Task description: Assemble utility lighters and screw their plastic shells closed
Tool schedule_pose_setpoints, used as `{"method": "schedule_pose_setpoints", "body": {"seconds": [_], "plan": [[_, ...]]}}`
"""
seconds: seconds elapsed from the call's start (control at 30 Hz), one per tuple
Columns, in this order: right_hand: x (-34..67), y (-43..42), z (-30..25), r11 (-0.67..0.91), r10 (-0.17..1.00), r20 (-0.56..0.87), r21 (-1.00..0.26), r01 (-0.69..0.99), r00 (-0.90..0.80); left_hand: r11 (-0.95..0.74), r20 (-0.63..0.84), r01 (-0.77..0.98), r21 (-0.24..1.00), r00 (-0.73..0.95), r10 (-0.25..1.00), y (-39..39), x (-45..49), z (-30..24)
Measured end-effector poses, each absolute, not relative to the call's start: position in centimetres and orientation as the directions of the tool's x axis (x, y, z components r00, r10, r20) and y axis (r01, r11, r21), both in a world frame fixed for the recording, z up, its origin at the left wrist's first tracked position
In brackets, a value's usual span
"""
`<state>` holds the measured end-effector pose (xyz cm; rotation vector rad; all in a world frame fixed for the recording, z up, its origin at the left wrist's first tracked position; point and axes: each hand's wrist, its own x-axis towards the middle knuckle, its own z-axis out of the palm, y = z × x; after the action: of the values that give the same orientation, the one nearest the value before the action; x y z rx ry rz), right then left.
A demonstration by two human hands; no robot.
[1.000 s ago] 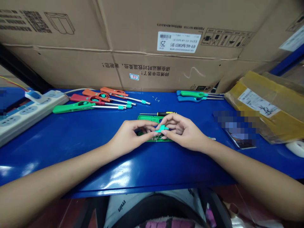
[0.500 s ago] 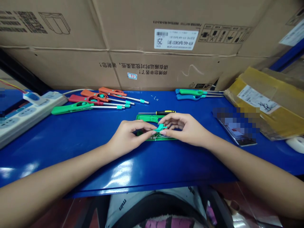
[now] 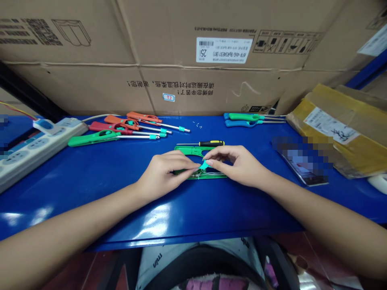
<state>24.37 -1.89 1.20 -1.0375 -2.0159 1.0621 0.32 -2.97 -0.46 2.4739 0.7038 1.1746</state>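
Observation:
A small turquoise trigger (image 3: 204, 165) is pinched between my left hand (image 3: 165, 171) and my right hand (image 3: 238, 163), both with fingers closed on it. Just beneath it lies an opened half of a green lighter casing (image 3: 211, 176), with thin wires and small parts showing in it. My fingers cover part of that half. The other green casing half (image 3: 189, 150) lies behind, partly hidden by my right fingers. Beyond it rests a screwdriver (image 3: 211, 143) with a black and yellow handle.
Several long-necked lighters (image 3: 111, 127) lie at the back left, next to a power strip (image 3: 45, 147). Green and blue lighters (image 3: 244, 119) lie at the back right. A phone (image 3: 302, 163) and a yellow-taped package (image 3: 335, 129) are to the right. A large cardboard box (image 3: 178, 76) stands behind.
The turquoise trigger has turned between my fingers and shows less of itself. My right thumb and fingers have closed in on it. The green halves lie as before.

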Motion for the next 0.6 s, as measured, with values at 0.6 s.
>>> {"method": "schedule_pose_setpoints", "body": {"seconds": [0.6], "plan": [[24.09, -2.22, 1.19, 0.452, 0.785, 0.196, -0.829, 0.327, -0.588, -0.651, 0.547, 0.296, 0.699, 0.364, 0.754, -3.78, 1.17, -0.07]]}}
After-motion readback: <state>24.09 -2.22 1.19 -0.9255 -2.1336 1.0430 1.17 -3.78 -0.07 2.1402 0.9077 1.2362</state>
